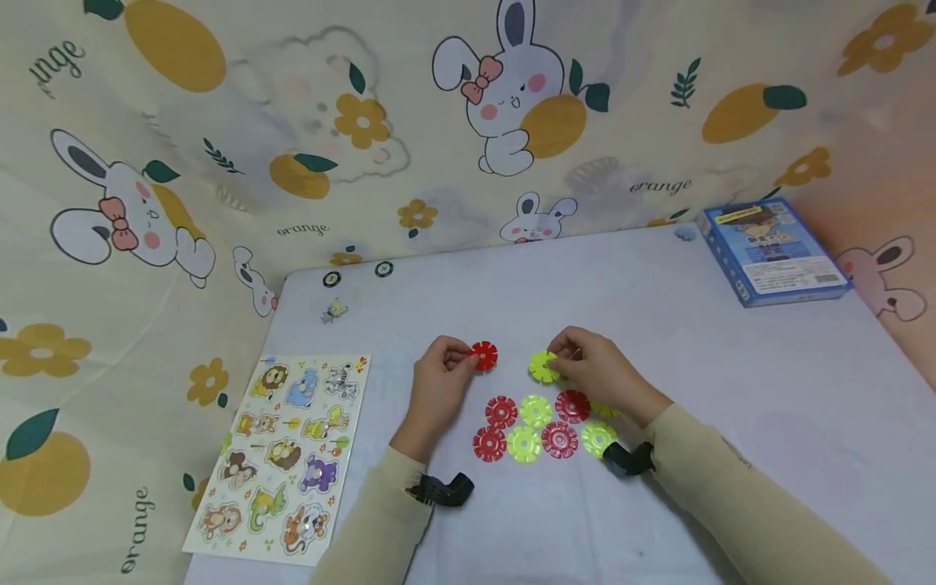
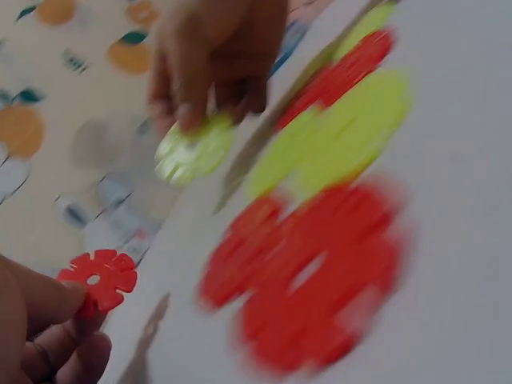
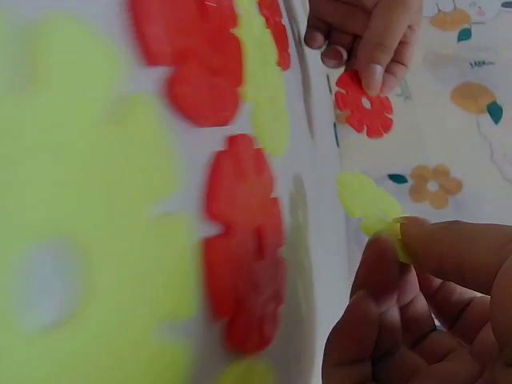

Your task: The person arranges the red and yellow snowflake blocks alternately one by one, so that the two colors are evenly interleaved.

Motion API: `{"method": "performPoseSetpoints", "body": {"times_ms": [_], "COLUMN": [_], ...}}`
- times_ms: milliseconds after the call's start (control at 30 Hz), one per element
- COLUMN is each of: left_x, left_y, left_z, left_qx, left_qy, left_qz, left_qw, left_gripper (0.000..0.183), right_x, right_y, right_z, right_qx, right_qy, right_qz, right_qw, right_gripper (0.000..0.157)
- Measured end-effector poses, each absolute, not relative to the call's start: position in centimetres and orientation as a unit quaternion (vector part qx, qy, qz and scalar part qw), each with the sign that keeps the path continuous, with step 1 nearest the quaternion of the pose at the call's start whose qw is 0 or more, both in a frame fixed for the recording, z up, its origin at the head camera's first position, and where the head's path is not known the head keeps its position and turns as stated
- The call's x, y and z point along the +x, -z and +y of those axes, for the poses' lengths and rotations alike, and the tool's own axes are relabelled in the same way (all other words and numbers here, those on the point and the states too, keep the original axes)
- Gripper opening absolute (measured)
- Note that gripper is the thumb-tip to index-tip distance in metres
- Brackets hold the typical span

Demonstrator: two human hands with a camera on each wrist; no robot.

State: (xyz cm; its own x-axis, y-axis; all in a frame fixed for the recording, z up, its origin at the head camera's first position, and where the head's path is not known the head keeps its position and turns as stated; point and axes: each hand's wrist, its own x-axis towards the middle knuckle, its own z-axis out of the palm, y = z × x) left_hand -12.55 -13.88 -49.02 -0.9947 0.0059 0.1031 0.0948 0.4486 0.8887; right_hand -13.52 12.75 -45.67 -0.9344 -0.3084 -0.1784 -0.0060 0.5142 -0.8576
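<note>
Between thumb and fingers my left hand (image 1: 440,390) pinches a red notched plastic disc (image 1: 484,356), round with a small centre hole. To its right my right hand (image 1: 603,370) pinches a yellow-green disc (image 1: 543,367) of the same flower-like shape. In the right wrist view the yellow disc (image 3: 370,206) is tilted, held at its edge by thumb and finger. Both discs are above the table and apart from each other. Nearer the body, two rows of red discs (image 1: 489,444) and yellow discs (image 1: 523,444) lie alternating on the table; the right hand partly hides one at the row's end.
At the left lies an animal picture board (image 1: 281,455). Two small black-rimmed round pieces (image 1: 332,279) and a small figure (image 1: 335,310) are behind it. A blue box (image 1: 775,252) lies at the back right. Printed cloth (image 1: 409,162) hangs behind the white table (image 1: 731,390).
</note>
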Motion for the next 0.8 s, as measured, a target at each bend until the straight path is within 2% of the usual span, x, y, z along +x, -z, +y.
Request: {"method": "performPoseSetpoints", "body": {"times_ms": [200,333,500,700,800], "left_x": [-15.0,-16.1,-16.6,-15.9,-15.8], "left_y": [48.8,49.3,50.4,51.1,51.3], "left_z": [-18.1,-19.7,-20.7,-20.8,-20.8], "left_qx": [0.076,0.111,0.082,0.015,-0.003], "left_qy": [0.487,0.436,0.396,0.319,0.290], "left_qz": [-0.865,-0.883,-0.900,-0.938,-0.948], "left_qw": [0.096,0.133,0.162,0.137,0.134], "left_gripper": [0.010,0.015,0.023,0.041,0.045], "right_x": [-15.7,-17.2,-18.7,-19.4,-19.3], "right_y": [45.2,45.6,46.6,46.9,46.8], "right_z": [9.8,7.3,4.8,3.4,3.1], "right_qx": [-0.079,-0.071,-0.054,-0.094,-0.128], "right_qy": [0.514,0.515,0.529,0.439,0.373], "right_qz": [0.835,0.831,0.823,0.881,0.910], "right_qw": [0.179,0.195,0.199,0.147,0.129], "right_gripper": [0.013,0.014,0.020,0.039,0.043]}}
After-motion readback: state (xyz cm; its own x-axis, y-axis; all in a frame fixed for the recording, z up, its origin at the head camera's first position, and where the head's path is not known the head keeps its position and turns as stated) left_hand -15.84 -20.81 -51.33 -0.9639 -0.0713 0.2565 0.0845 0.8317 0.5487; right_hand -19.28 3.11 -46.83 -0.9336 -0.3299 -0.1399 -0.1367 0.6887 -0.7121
